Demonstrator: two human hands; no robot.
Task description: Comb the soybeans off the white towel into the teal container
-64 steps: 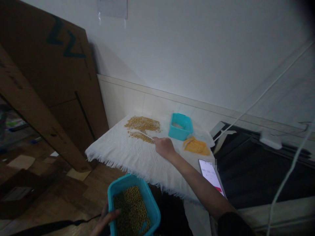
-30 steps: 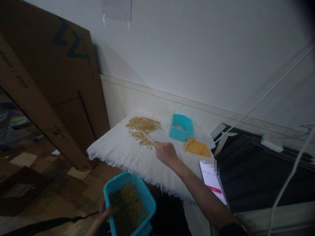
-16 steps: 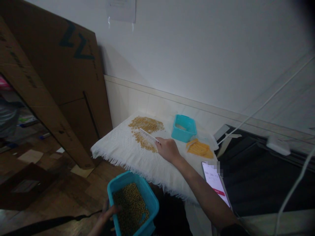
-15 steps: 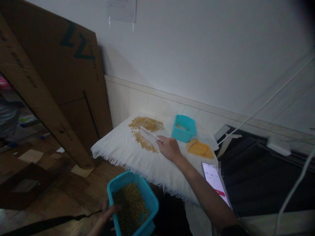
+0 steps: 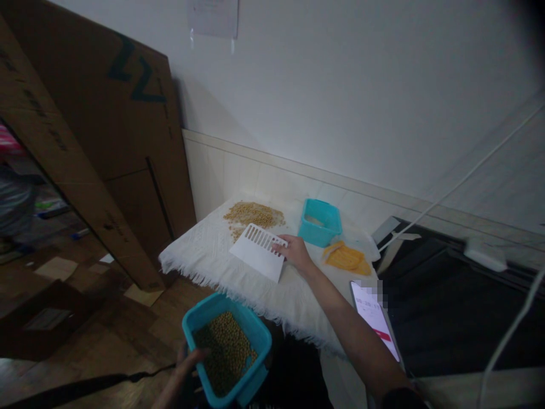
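Beans in their setting: small, round and tan, the beans (image 5: 254, 214) lie partly in a loose heap on the table, toward its far left, and partly in a basket below the near edge, all before a white wall (image 5: 349, 102).
Cardboard box: tall and brown, the box (image 5: 93, 119) stands at the left (a dark teal mark shows near its top).
Table: the table (image 5: 204, 250) wears a white cloth, fringed along the near edge, and its far side is close to the wall.
Lower basket: teal, the lower basket (image 5: 258, 329) sits tilted below the fringe, with beans over its floor; their left part looks darker (shade or another kind, I cannot tell).
Upper basket: smaller in view and also teal, the upper basket (image 5: 313, 233) stands upright on the table, right of the heap; something pale shows inside.
Slotted sheet: white, with a row of slots along one edge, the slotted sheet (image 5: 258, 255) is tilted just in front of the heap, hiding some beans.
Phone: lit, the phone (image 5: 374, 321) lies at the table's right side.
Yellow item: the yellow item (image 5: 347, 258) lies flat beside the upper basket.
Hands: the right hand (image 5: 297, 251) pinches the sheet's slotted right end; the left hand (image 5: 187, 363) grips the lower basket's left rim.
Stray beans: single ones dot the cloth around the heap.
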